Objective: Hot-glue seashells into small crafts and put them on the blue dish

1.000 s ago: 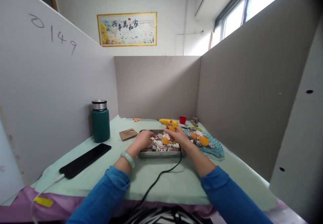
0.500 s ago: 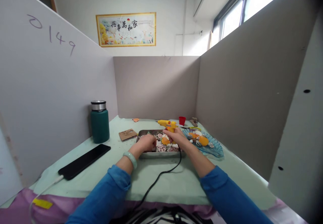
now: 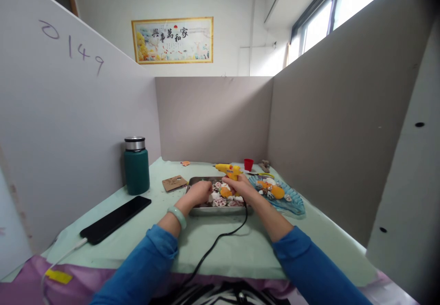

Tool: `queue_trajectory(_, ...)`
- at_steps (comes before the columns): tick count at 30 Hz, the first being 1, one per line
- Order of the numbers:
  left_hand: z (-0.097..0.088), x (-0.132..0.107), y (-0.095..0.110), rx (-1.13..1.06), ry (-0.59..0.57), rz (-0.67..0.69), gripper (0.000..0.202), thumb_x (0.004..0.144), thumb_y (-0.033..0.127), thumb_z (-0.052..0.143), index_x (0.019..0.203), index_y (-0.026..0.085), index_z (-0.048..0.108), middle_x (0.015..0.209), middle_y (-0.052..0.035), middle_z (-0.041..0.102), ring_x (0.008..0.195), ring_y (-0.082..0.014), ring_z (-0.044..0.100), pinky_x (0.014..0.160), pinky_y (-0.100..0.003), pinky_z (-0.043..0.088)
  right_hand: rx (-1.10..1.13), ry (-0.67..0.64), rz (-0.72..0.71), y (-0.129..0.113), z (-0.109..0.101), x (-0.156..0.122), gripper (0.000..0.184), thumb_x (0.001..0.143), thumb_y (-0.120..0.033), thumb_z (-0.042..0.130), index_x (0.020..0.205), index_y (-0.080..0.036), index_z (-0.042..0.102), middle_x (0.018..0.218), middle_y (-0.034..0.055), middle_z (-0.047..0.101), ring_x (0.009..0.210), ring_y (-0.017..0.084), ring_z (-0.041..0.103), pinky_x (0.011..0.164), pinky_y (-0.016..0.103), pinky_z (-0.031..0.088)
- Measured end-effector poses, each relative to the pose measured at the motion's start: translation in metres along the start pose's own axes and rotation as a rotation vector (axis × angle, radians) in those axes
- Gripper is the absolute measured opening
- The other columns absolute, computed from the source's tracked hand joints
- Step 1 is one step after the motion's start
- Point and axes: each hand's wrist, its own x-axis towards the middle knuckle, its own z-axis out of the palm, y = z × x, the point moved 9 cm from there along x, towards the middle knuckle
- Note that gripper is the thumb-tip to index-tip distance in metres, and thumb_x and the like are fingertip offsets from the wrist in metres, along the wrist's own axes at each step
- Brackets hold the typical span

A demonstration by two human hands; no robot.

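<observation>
A yellow glue gun (image 3: pixel 229 171) is gripped in my right hand (image 3: pixel 241 187), its nozzle pointing left and its black cord (image 3: pixel 222 235) running down toward me. Below it lies a metal tray (image 3: pixel 220 210) filled with seashells (image 3: pixel 220 202), several of them speckled, white or orange. Over the tray's left part, my left hand (image 3: pixel 202 192) is closed with its fingertips down among the shells. Whatever those fingers may hold is hidden from view.
A blue shell-shaped dish (image 3: pixel 297 206) with shells stands right of the tray. A brown card (image 3: pixel 174 183), a black phone (image 3: pixel 116 220) and a green bottle (image 3: pixel 136 170) are on the left. Toward the back sit a red cup (image 3: pixel 248 164) and yellow-handled scissors (image 3: pixel 264 175).
My left hand has shifted slightly up and its fingers have turned a little over the shells. The right hand with the glue gun stays nearly still.
</observation>
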Motion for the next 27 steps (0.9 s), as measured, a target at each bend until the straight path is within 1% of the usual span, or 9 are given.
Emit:
queue_trajectory(2, -0.011, 0.001, -0.005, -0.213, 0.084, -0.060, 0.007, 0.070, 0.011, 0.056, 0.070, 0.018, 0.057, 0.066, -0.0045, 0.062, 0.067, -0.0179, 0.060, 0.067, -0.027, 0.044, 0.007, 0.001, 0.023, 0.000, 0.000, 0.000, 0.026, 0.068, -0.043, 0.066, 0.065, -0.019, 0.057, 0.042, -0.0047, 0.042, 0.040, 0.010, 0.039, 0.043, 0.024, 0.033)
queue_trajectory(4, -0.012, -0.001, -0.011, -0.574, 0.076, -0.153, 0.005, 0.074, 0.016, 0.057, 0.071, 0.018, 0.053, 0.057, -0.0004, 0.057, 0.058, -0.0149, 0.058, 0.065, -0.027, 0.046, 0.010, 0.001, 0.015, -0.003, 0.000, -0.001, 0.025, 0.068, -0.042, 0.065, 0.069, -0.019, 0.058, 0.043, -0.0050, 0.041, 0.041, 0.010, 0.039, 0.044, 0.024, 0.033)
queue_trajectory(7, -0.005, -0.006, -0.002, -1.181, -0.061, -0.217, 0.014, 0.073, 0.022, 0.064, 0.074, 0.016, 0.051, 0.062, -0.0004, 0.059, 0.055, -0.0117, 0.059, 0.066, -0.028, 0.049, 0.031, 0.002, -0.040, -0.011, 0.001, -0.001, 0.025, 0.069, -0.042, 0.064, 0.074, -0.018, 0.059, 0.046, -0.0050, 0.044, 0.042, 0.009, 0.039, 0.044, 0.023, 0.033)
queue_trajectory(8, -0.003, -0.008, 0.003, -1.312, -0.107, -0.211, 0.018, 0.071, 0.021, 0.068, 0.074, 0.015, 0.052, 0.067, -0.0021, 0.061, 0.055, -0.0113, 0.060, 0.067, -0.028, 0.050, 0.039, 0.007, -0.060, -0.013, 0.000, -0.001, 0.025, 0.070, -0.042, 0.064, 0.076, -0.018, 0.059, 0.049, -0.0046, 0.046, 0.043, 0.009, 0.039, 0.044, 0.023, 0.033)
queue_trajectory(10, -0.001, -0.011, 0.011, -1.458, -0.184, -0.192, 0.022, 0.065, 0.018, 0.073, 0.075, 0.013, 0.054, 0.074, -0.0055, 0.064, 0.057, -0.0116, 0.061, 0.068, -0.028, 0.050, 0.035, 0.014, -0.093, -0.016, 0.000, -0.002, 0.027, 0.070, -0.042, 0.063, 0.079, -0.017, 0.059, 0.057, -0.0028, 0.053, 0.044, 0.008, 0.042, 0.045, 0.023, 0.033)
queue_trajectory(13, 0.005, -0.012, 0.012, -1.470, -0.214, -0.222, 0.025, 0.061, 0.014, 0.076, 0.075, 0.012, 0.055, 0.073, -0.0062, 0.065, 0.057, -0.0133, 0.063, 0.068, -0.030, 0.052, 0.005, -0.014, -0.127, -0.019, 0.003, -0.003, 0.028, 0.072, -0.043, 0.062, 0.083, -0.017, 0.060, 0.062, -0.0013, 0.056, 0.047, 0.009, 0.045, 0.047, 0.023, 0.036)
queue_trajectory(17, 0.010, -0.010, 0.002, -1.360, -0.142, -0.299, 0.025, 0.060, 0.014, 0.076, 0.072, 0.012, 0.054, 0.064, -0.0025, 0.062, 0.057, -0.0137, 0.063, 0.068, -0.029, 0.051, -0.033, -0.005, -0.108, -0.013, 0.004, -0.003, 0.027, 0.071, -0.042, 0.064, 0.083, -0.017, 0.062, 0.057, -0.0029, 0.053, 0.048, 0.010, 0.045, 0.049, 0.023, 0.038)
queue_trajectory(23, 0.002, -0.008, -0.004, -1.180, -0.011, -0.257, 0.025, 0.058, 0.019, 0.077, 0.070, 0.013, 0.057, 0.062, 0.0002, 0.060, 0.055, -0.0101, 0.058, 0.061, -0.025, 0.047, -0.067, 0.036, -0.075, -0.004, 0.001, 0.001, 0.030, 0.069, -0.040, 0.065, 0.087, -0.016, 0.062, 0.056, -0.0038, 0.052, 0.048, 0.010, 0.046, 0.050, 0.024, 0.038)
queue_trajectory(27, -0.001, -0.008, -0.001, -1.130, 0.004, -0.230, 0.027, 0.057, 0.024, 0.079, 0.071, 0.013, 0.058, 0.063, -0.0005, 0.062, 0.058, -0.0096, 0.058, 0.063, -0.024, 0.046, -0.075, 0.049, -0.061, -0.002, 0.000, 0.001, 0.035, 0.068, -0.041, 0.066, 0.091, -0.015, 0.061, 0.056, -0.0044, 0.051, 0.048, 0.010, 0.046, 0.050, 0.023, 0.039)
